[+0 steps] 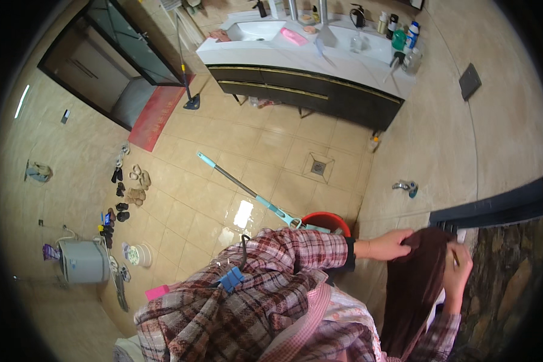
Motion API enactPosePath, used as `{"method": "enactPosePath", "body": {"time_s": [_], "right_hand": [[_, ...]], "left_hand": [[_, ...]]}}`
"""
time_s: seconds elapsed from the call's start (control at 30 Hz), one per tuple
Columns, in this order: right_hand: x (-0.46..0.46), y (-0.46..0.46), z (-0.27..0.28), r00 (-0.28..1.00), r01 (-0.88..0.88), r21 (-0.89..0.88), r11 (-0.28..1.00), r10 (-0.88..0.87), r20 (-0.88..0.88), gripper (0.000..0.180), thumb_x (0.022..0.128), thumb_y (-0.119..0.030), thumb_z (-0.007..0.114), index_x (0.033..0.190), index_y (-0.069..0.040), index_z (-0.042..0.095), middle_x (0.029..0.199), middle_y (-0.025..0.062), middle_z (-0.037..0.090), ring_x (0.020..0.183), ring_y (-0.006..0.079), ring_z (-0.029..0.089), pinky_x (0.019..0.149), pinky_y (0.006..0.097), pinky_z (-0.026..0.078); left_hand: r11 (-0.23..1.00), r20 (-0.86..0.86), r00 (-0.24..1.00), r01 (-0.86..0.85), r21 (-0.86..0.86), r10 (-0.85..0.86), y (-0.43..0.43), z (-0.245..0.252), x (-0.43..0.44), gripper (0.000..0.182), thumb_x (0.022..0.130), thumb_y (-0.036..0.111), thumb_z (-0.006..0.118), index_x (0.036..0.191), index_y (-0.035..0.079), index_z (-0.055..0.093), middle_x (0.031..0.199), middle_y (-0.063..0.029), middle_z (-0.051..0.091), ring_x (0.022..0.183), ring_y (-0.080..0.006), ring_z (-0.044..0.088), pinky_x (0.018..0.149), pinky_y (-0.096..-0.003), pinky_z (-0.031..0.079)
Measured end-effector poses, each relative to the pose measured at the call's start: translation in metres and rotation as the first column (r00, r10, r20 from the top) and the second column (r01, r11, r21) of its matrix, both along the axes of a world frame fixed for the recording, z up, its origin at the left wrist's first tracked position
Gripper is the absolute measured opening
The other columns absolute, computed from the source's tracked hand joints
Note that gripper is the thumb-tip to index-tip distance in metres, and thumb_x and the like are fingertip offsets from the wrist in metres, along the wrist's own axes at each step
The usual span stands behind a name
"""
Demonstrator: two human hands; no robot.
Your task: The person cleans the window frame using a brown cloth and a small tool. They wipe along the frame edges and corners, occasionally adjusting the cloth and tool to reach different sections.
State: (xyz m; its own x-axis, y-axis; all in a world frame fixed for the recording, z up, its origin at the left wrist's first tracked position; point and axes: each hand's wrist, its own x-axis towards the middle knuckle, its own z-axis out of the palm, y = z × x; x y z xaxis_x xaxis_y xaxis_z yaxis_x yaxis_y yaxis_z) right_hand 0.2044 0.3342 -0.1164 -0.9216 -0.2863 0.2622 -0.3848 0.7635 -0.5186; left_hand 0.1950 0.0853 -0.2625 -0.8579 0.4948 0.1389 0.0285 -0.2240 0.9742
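A dark brown cloth (409, 289) hangs down at the lower right, beside the wall. My left hand (387, 245) pinches its upper left edge between thumb and fingers. At its upper right side, my right hand (458, 267) is curled against the cloth, the fingers partly hidden. Something white shows behind the cloth near my right wrist. Just left of my left forearm stands a red bucket (328, 220), with a mop (240, 185) with a light blue and grey handle leaning out of it.
A double-sink vanity (307, 83) with bottles stands at the far wall. A floor drain (318, 168) and a wall tap (406, 186) lie ahead of me. Shoes (135, 195), a white tub (140, 255) and a grey washing machine (85, 261) are at the left. A dark ledge (493, 203) juts out at the right.
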Motion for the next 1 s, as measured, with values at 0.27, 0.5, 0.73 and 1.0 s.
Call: {"method": "enactPosePath", "body": {"time_s": [0.27,0.5,0.73,1.0], "right_hand": [[0.016,0.006,0.015,0.941,0.291,-0.354,0.889,-0.200,0.272,0.010,0.104,0.005,0.061,0.105,0.004,0.071,0.105,0.0084,0.069,0.097,0.0139,0.065,0.087,0.0284,0.056],[0.010,0.006,0.017,0.975,0.198,0.042,0.979,-0.202,0.097,0.016,0.096,0.003,0.068,0.110,0.003,0.075,0.109,0.0196,0.075,0.103,0.0357,0.073,0.096,0.0409,0.057],[-0.009,-0.014,-0.013,0.995,0.094,0.274,0.957,-0.080,-0.063,0.007,0.095,-0.001,0.069,0.101,0.001,0.073,0.107,0.0192,0.072,0.100,0.0420,0.071,0.087,0.0438,0.058],[-0.028,-0.029,0.001,0.989,0.100,0.200,0.975,-0.075,-0.127,0.010,0.094,-0.003,0.071,0.102,0.001,0.074,0.109,0.0187,0.073,0.104,0.0397,0.071,0.090,0.0468,0.059]], "left_hand": [[0.998,0.092,0.994,0.048,0.045,-0.052,0.011,0.021,0.028,0.036,0.091,0.019,0.074,0.119,-0.001,0.062,0.104,-0.0101,0.070,0.096,-0.0162,0.064,0.085,-0.0362,0.054],[0.966,0.088,0.990,0.125,-0.228,-0.107,0.004,-0.001,-0.009,0.037,0.090,0.021,0.076,0.119,0.001,0.065,0.095,-0.0049,0.070,0.082,-0.0164,0.065,0.072,-0.0351,0.054],[0.953,-0.186,0.982,-0.097,-0.288,0.043,0.003,-0.011,-0.033,0.023,0.096,0.019,0.073,0.111,0.003,0.067,0.097,-0.0111,0.067,0.087,-0.0265,0.068,0.075,-0.0392,0.054],[0.697,-0.643,0.766,-0.476,-0.536,0.029,-0.018,-0.014,-0.056,0.018,0.095,0.019,0.070,0.110,0.009,0.073,0.111,-0.0199,0.065,0.092,-0.0428,0.066,0.077,-0.0540,0.053]]}}
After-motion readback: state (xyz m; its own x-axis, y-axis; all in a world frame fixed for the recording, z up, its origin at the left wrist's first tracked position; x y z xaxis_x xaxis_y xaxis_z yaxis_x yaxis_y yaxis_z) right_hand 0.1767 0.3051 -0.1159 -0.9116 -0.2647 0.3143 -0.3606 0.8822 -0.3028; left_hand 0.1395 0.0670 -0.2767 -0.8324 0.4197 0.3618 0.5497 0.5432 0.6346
